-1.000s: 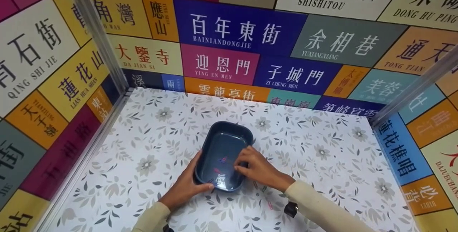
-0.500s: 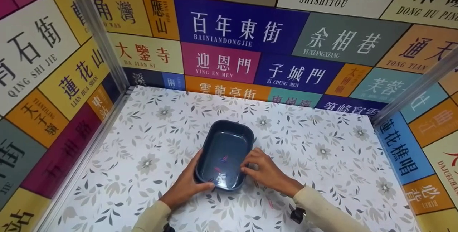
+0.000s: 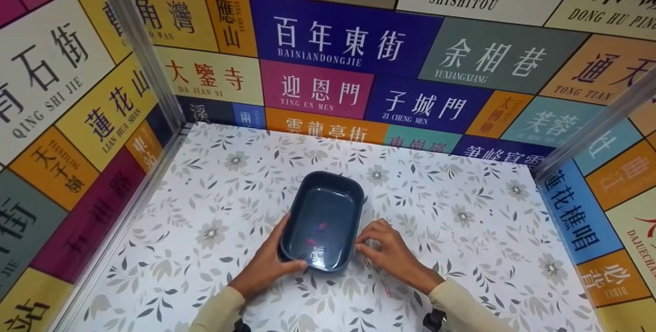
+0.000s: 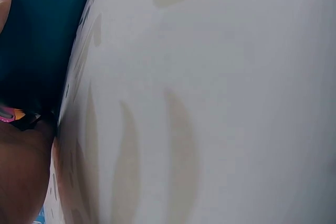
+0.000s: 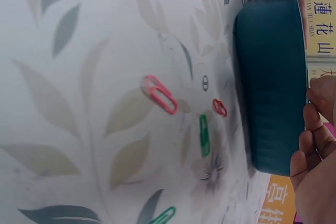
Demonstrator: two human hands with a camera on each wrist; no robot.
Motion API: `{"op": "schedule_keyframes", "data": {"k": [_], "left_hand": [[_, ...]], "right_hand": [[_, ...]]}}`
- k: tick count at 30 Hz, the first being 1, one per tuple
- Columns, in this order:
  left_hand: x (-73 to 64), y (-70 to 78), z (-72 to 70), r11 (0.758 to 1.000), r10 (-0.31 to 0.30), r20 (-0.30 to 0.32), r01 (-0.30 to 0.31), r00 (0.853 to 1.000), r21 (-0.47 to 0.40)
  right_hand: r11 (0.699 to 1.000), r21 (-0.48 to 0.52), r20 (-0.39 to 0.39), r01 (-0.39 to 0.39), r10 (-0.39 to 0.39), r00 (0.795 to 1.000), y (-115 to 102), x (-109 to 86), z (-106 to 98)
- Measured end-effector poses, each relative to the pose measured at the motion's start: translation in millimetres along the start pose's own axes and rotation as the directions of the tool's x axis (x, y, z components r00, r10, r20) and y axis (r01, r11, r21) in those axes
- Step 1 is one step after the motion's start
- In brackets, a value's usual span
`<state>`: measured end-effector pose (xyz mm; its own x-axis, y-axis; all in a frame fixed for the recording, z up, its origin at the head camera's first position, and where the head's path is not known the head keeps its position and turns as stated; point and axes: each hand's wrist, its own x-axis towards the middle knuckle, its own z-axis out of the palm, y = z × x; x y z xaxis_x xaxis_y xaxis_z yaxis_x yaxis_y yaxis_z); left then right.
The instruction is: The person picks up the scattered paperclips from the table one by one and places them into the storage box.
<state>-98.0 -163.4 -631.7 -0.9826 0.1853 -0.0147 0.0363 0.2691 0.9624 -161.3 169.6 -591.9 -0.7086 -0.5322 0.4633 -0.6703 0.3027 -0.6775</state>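
A deep blue rectangular container (image 3: 328, 196) stands on the table, holding a few small paper clips (image 3: 320, 226) in pink, red and blue tones. My left hand (image 3: 266, 265) grips its near left corner, thumb at the front rim and fingers along the side. Just outside the right wall is my right hand (image 3: 387, 250), fingers bent and thumb close to the index fingertip. In the right wrist view its fingers (image 5: 315, 129) overlap the rim; I cannot tell whether a clip is pinched there. Beside the container lie a pink paper clip (image 5: 160, 94), a red paper clip (image 5: 219, 108) and a green paper clip (image 5: 205, 136).
Another green paper clip (image 5: 164, 216) lies at the bottom edge of the right wrist view. The table (image 3: 461, 240) wears a white leaf-and-flower cover. Panels with coloured street-name signs (image 3: 348, 40) enclose it at the back and on both sides.
My right hand has moved from over the container's right rim to outside it, rightward and slightly nearer. The left hand and the container have stayed almost in place.
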Motion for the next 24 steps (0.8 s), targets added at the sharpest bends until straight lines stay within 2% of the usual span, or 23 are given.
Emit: {"op": "schedule_keyframes", "data": {"k": [10, 15, 19, 24], "left_hand": [[-0.7, 3.3, -0.2, 1.000, -0.022, 0.010, 0.022, 1.000, 0.005], [0.0, 3.6, 0.1, 1.000, -0.014, 0.010, 0.014, 1.000, -0.006], [-0.3, 3.1, 0.1, 1.000, -0.014, 0.007, 0.014, 1.000, -0.011], [-0.9, 2.3, 0.4, 1.000, -0.011, 0.005, 0.011, 1.000, -0.017]], "right_hand": [[1.000, 0.011, -0.076, -0.002, 0.003, 0.997, -14.7, -10.0, -1.1], [0.999, -0.020, -0.119, -0.027, 0.024, 0.993, 1.7, -23.4, 2.9], [0.998, -0.019, -0.111, -0.054, 0.052, 0.992, 15.7, -34.8, 4.9], [0.997, 0.009, -0.095, -0.072, 0.073, 0.993, 20.0, -43.3, 5.7]]}}
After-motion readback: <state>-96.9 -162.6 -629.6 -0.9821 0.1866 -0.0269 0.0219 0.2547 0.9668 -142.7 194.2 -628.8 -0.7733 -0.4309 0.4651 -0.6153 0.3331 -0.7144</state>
